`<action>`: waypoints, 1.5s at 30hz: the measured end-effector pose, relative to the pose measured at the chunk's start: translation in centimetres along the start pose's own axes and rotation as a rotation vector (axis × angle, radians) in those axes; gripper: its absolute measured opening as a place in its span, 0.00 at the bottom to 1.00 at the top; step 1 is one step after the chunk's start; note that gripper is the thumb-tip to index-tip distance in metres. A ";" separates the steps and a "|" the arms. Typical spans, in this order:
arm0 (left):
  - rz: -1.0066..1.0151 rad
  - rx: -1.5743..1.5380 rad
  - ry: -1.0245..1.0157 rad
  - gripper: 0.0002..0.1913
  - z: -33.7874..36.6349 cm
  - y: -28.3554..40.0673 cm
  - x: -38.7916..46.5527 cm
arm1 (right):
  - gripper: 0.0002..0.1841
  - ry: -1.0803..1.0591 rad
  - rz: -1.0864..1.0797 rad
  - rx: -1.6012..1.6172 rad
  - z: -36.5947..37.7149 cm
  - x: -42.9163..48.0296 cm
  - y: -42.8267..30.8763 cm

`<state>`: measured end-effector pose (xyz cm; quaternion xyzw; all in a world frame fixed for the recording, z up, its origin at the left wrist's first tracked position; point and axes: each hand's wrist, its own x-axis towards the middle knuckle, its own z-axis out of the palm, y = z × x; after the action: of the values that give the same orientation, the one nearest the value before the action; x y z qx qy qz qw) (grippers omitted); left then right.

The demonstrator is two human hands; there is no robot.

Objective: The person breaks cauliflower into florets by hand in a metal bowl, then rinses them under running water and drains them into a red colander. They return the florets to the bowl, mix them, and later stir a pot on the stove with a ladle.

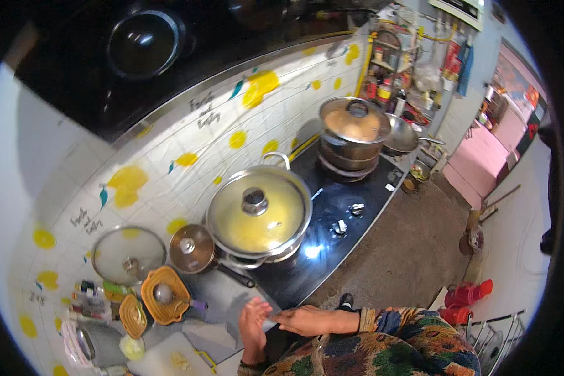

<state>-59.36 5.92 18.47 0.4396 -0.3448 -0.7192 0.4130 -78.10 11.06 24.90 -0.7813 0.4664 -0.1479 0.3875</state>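
My left hand (254, 324) is raised at the counter's front edge, palm turned inward and fingers together, with nothing seen in it. Just right of it, my right hand (303, 321) reaches across with its fingertips near the left hand; whether it holds something small I cannot tell. Beyond my hands, a wide steel pot with a glass lid (258, 211) stands on the black glass hob (326, 244), yellow contents showing through. A small lidded saucepan (192, 249) points its black handle towards my hands. At the hob's far end stands a taller lidded pot (355, 127).
Orange plastic baskets (167, 301), a loose glass lid (129, 256), a cutting board (169, 359) with chopped pieces, and a yellow-handled tool (206, 361) lie at left. A frying pan (401, 136) is beyond the tall pot. Red containers (465, 296) and a wire rack (496, 340) stand right.
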 end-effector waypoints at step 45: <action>0.163 0.850 -0.950 0.23 66.8 -25.3 7.3 | 0.12 0.818 0.406 -0.009 -18.4 -54.3 35.1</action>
<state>-129.99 18.92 19.37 0.1708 -0.7774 -0.6025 0.0583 -138.93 38.98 17.95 -0.5533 0.7254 -0.3631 0.1892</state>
